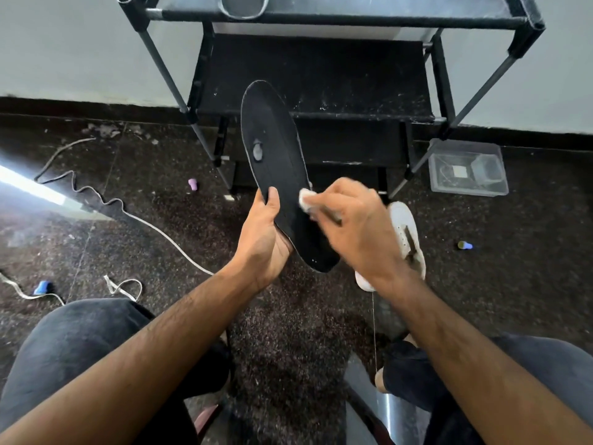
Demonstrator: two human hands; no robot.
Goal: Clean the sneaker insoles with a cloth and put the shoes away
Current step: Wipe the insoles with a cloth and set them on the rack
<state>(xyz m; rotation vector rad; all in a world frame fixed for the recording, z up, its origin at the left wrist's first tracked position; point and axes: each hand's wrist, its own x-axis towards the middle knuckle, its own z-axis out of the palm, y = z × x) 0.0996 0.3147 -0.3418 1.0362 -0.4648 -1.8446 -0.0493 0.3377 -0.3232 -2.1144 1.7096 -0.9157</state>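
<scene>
I'm watching the long black foam insole wobble: my left hand grips only its heel end, thumb on top, so a hard wipe could bend it or knock it loose onto the gritty speckled floor. My right hand, blurred, is curled round a small white cloth pressed against the insole's near half. The white sneaker lies just beyond that hand, on the floor.
</scene>
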